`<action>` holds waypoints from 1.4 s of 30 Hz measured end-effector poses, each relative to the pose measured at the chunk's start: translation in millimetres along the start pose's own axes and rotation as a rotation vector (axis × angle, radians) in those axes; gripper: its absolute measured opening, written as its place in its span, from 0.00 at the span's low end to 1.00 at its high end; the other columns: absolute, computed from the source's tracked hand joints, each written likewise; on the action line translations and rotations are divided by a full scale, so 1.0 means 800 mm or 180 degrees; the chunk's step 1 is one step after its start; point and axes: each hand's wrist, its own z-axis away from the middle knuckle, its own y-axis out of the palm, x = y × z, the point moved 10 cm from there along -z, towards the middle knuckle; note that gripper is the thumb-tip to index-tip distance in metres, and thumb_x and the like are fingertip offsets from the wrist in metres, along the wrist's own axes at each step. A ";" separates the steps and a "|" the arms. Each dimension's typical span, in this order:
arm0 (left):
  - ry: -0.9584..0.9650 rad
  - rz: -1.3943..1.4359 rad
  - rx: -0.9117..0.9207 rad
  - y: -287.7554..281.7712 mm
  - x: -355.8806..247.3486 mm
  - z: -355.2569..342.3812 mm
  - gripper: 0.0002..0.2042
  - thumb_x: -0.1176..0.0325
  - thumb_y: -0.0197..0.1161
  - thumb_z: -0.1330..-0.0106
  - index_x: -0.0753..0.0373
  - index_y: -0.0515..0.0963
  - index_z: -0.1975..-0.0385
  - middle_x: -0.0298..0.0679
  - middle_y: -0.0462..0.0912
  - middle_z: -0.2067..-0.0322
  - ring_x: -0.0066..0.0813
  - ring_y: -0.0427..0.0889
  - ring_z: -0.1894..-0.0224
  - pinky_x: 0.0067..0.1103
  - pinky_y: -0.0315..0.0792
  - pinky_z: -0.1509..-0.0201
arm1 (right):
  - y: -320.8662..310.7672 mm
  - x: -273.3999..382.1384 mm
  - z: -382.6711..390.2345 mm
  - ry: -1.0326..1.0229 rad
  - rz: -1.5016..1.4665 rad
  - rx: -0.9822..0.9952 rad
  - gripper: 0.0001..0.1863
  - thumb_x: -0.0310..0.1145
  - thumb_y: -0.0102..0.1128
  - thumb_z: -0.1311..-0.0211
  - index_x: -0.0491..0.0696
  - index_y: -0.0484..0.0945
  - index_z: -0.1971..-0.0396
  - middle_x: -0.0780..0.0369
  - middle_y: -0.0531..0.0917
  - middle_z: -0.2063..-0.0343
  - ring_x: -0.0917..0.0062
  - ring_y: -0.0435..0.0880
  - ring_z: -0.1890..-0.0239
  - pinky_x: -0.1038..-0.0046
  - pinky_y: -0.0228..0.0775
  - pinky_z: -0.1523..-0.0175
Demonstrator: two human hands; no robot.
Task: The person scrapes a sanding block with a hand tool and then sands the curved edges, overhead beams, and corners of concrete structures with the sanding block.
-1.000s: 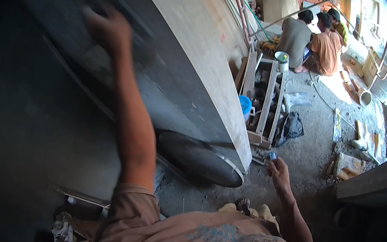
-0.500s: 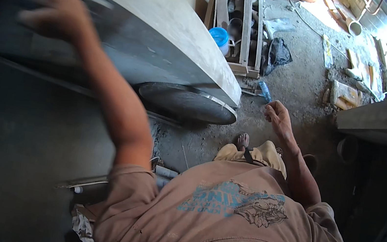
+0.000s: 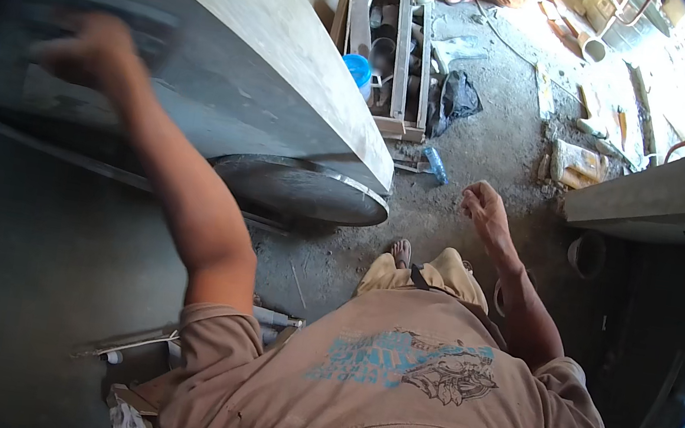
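At the upper left my left arm is stretched out, and my left hand (image 3: 89, 51) is closed on the handle of a flat, rectangular plastering float (image 3: 147, 16). The float lies against the smooth grey face of a wall (image 3: 225, 114), and both hand and float are blurred. My right hand (image 3: 484, 212) hangs in front of me above the floor. Its fingers are loosely curled inward, and nothing shows in them.
Below the wall leans a round, dark disc (image 3: 302, 189). Ahead stand a wooden crate (image 3: 404, 56) of tools, a blue-lidded tub (image 3: 357, 72) and a black plastic bag (image 3: 459, 103). A plastic bottle (image 3: 435, 166) lies nearby. Another grey slab (image 3: 655, 201) juts in from the right.
The whole view has shifted, so the crate and disc appear farther left. My left hand with the float has moved slightly along the wall. My right hand stays curled.
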 end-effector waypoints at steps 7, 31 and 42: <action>0.0458 0.0689 0.0044 0.061 0.146 0.297 0.22 0.67 0.46 0.24 0.80 0.55 0.39 0.68 0.61 0.42 0.62 0.72 0.44 0.46 0.68 0.41 | 0.015 0.031 0.002 -0.0039 0.0271 -0.0210 0.08 0.31 0.55 0.32 0.41 0.76 0.63 0.59 0.81 0.74 0.76 0.79 0.71 0.72 0.71 0.63; -0.3069 0.3893 0.6034 -0.009 0.057 0.713 0.22 0.56 0.50 0.27 0.68 0.71 0.46 0.47 0.80 0.52 0.39 0.84 0.55 0.30 0.81 0.53 | 0.059 0.070 0.194 0.0092 -0.1553 -0.0085 0.31 0.48 0.69 0.39 0.43 0.70 0.44 0.60 0.77 0.54 0.77 0.73 0.49 0.72 0.68 0.47; -0.2616 0.3425 0.7143 -0.167 -0.215 0.905 0.25 0.45 0.44 0.23 0.61 0.63 0.42 0.40 0.75 0.54 0.31 0.75 0.53 0.30 0.70 0.46 | -0.148 0.052 0.422 0.0050 0.0431 -0.2572 0.18 0.36 0.46 0.27 0.45 0.65 0.42 0.48 0.74 0.49 0.55 0.73 0.43 0.60 0.64 0.40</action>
